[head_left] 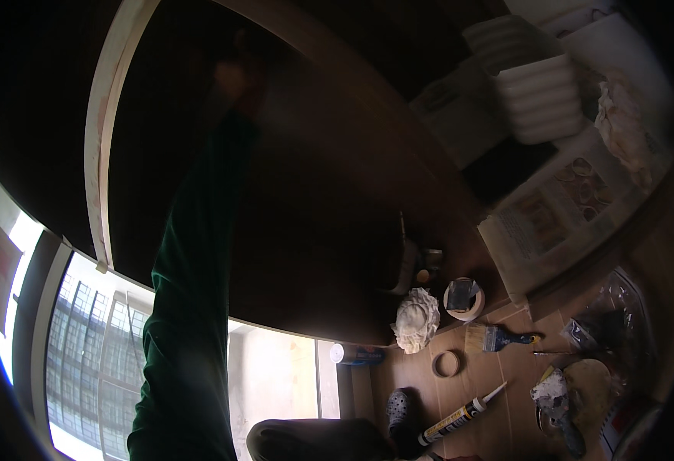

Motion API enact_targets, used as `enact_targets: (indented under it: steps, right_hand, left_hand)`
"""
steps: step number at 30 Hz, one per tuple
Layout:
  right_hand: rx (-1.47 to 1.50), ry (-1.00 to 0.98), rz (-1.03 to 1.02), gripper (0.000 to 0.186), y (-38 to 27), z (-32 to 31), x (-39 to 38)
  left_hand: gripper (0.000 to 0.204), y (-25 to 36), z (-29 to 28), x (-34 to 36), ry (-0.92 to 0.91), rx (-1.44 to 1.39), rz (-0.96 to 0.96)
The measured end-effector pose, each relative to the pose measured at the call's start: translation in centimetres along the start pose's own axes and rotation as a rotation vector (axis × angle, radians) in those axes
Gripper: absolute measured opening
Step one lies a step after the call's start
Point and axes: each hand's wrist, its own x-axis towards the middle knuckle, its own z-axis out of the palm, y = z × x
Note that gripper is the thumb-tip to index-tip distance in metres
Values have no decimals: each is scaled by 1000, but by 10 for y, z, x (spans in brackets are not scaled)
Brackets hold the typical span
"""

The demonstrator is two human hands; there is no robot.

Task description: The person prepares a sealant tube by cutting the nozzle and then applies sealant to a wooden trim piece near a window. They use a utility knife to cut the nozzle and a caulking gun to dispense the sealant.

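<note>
A green sleeve [191, 261] runs up the left side of the view into deep shadow, and the hand [233, 81] at its end is only a dim, blurred patch against a dark panel [298, 184]. The fingers are too dark to read, so I cannot tell how far they are spread, whether they hold anything, or whether they touch the panel. The panel spreads around the hand and reaches down and right from it, with a pale strip [97, 154] curving past on the left. Well apart from the fingers, at the lower right, a crumpled white cloth [416, 323] sits just beside a round tub [473, 310]. Below these, a flat brush [494, 339], a ring-shaped roll [447, 375] and a sealant tube [456, 420] with a pointed nozzle lie on the wooden floor [506, 376], near a dark shoe [400, 407].
</note>
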Motion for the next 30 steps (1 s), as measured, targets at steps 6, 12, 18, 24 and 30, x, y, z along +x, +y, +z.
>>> enact_targets:
  steps: [6,12,18,24,30]
  right_hand:
    - [-7,41,35,42,-9,3,-8]
    - [6,29,15,41,-1,2,-1]
    - [30,58,-9,38,-1,-2,-3]
    - [23,8,-47,37,4,6,4]
    - [31,120,-42,40,-6,-9,-12]
  left_hand:
    - [36,10,-5,-10,-177,-221,-395]
    - [49,20,-8,3,-396,-281,-663]
    - [38,12,29,1,-148,-259,-474]
    - [42,-48,65,-38,-191,495,-58]
    - [36,62,-5,-13,-280,-964,-876]
